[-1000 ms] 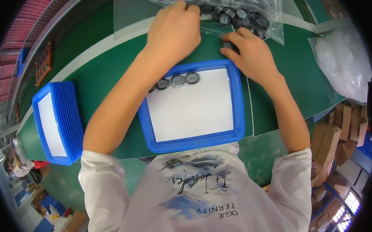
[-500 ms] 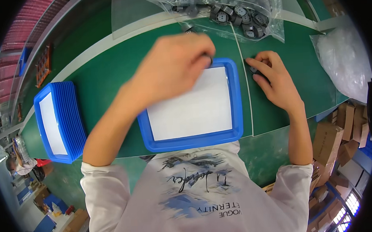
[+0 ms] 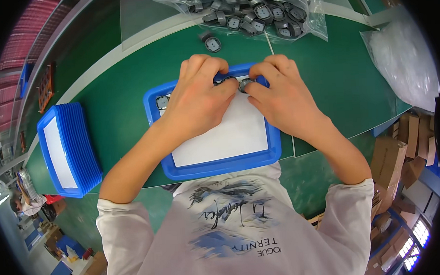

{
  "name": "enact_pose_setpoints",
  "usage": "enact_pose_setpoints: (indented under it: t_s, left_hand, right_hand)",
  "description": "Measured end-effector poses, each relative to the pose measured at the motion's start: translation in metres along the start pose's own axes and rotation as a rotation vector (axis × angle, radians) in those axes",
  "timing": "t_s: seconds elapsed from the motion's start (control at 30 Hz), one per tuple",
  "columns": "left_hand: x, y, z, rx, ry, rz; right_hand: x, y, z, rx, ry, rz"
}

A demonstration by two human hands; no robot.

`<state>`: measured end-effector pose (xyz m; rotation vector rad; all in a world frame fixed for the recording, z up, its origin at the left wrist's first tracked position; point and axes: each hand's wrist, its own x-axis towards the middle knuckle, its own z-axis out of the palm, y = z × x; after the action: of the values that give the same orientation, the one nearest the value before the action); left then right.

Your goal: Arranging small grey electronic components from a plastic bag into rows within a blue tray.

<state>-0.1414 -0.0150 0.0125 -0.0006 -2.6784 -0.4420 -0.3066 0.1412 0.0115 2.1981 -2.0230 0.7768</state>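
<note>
A: What was held?
B: At the far edge of the tray (image 3: 221, 170), one grey part (image 3: 246, 85) was pinched by the right hand (image 3: 287, 95), another by the left hand (image 3: 200, 96).
A: Otherwise?
B: Beyond the tray, two loose parts (image 3: 213, 44) were seen; left of it, one stack (image 3: 79, 143). Lettering (image 3: 256, 246) was printed on the shirt (image 3: 186, 267). Under the tray, a green table (image 3: 113, 100) was seen.

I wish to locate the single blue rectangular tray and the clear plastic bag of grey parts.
Single blue rectangular tray (image 3: 221, 166), head view: near rim, middle.
Clear plastic bag of grey parts (image 3: 316, 22), head view: right side.
</note>
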Motion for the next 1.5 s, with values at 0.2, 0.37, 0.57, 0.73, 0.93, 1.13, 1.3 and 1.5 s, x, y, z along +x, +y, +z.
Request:
enact_pose_setpoints:
  t_s: [0.2, 0.37, 0.57, 0.73, 0.93, 1.13, 1.3, 1.5]
  left_hand:
    - [0.001, 0.003, -0.002, -0.160, 0.028, -0.176]
    - [-0.003, -0.002, 0.006, -0.117, 0.049, -0.091]
    - [-0.004, 0.000, 0.003, -0.079, 0.050, -0.081]
    - [-0.010, -0.006, 0.005, -0.089, 0.038, -0.065]
    - [0.004, -0.018, -0.014, -0.117, 0.063, -0.091]
    - [0.058, -0.040, -0.007, 0.148, -0.122, -0.429]
    - [0.049, -0.052, -0.020, 0.155, -0.086, -0.415]
    - [-0.040, -0.052, -0.094, 0.028, 0.072, -0.479]
  right_hand:
    - [0.001, 0.003, -0.003, -0.026, -0.043, 0.057]
    - [0.003, 0.009, -0.005, 0.044, -0.046, 0.007]
    - [0.008, 0.006, -0.005, 0.023, -0.049, 0.005]
    - [0.006, 0.007, -0.007, 0.049, -0.058, 0.026]
    - [0.031, 0.036, 0.006, 0.026, 0.232, 0.186]
    - [0.067, 0.053, 0.026, -0.175, 0.143, 0.371]
    - [0.045, 0.051, -0.002, 0.252, 0.247, 0.435]
    - [-0.027, 0.041, -0.019, 0.127, 0.156, 0.563]
